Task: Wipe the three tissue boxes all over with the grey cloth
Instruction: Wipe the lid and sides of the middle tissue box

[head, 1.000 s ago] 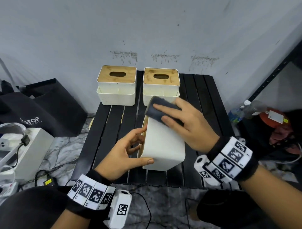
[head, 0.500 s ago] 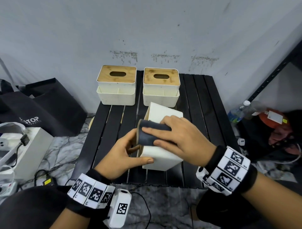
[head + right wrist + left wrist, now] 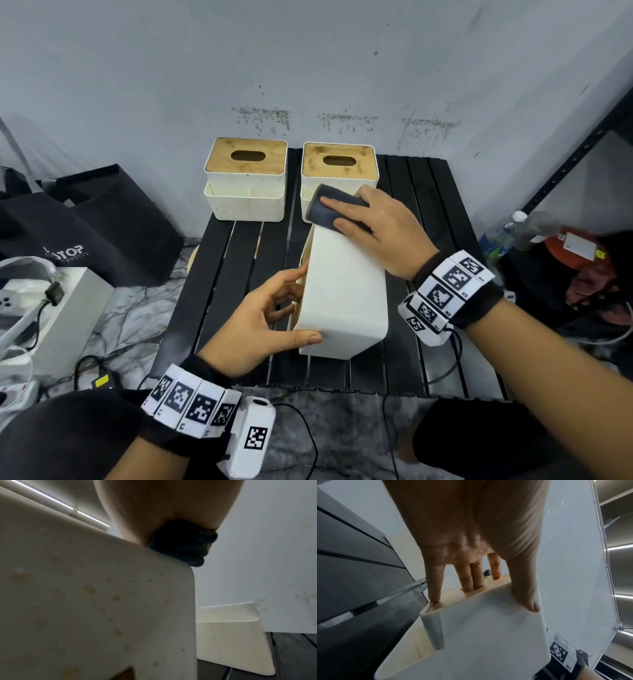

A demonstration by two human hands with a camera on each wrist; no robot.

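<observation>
A cream tissue box (image 3: 346,291) lies tipped on its side on the black slatted table (image 3: 428,212), its plain wall facing up. My left hand (image 3: 270,318) grips its near left edge, thumb on the top wall and fingers (image 3: 471,578) against the wooden lid (image 3: 453,597). My right hand (image 3: 373,222) presses the folded grey cloth (image 3: 325,212) flat onto the box's far end; the cloth (image 3: 185,545) shows under the palm at the box's (image 3: 85,615) top corner. Two more tissue boxes with wooden lids stand upright at the back, one left (image 3: 245,183), one right (image 3: 339,164).
A black bag (image 3: 96,226) and a white device with cables (image 3: 44,308) lie on the floor to the left. On the right stand a black shelf frame (image 3: 565,164), a water bottle (image 3: 500,236) and red items. A wall rises close behind the table.
My right hand slid the cloth from the box's far end toward me, then back along the top wall to the far end. The left hand and box stayed in place.
</observation>
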